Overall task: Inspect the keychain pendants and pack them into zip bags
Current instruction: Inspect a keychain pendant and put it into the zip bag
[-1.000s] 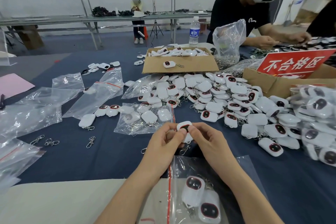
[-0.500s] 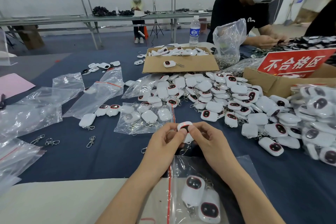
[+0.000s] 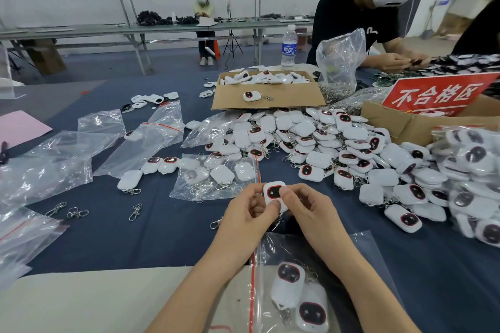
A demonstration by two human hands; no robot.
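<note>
Together we pinch one white keychain pendant (image 3: 274, 193), dark face up, between the thumbs and curled fingers of our left hand (image 3: 247, 220) and right hand (image 3: 311, 213), long axis near-to-far, just beyond the zip bag (image 3: 263, 281) under our wrists.

head camera looks forward and down, close over the table (image 3: 135, 238), far wall beyond.

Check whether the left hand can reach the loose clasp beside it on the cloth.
Probably yes: the clasp lies bare just left of the left hand, nothing over it. That hand and the right hand pinch the pendant, so it must let go first.
</note>
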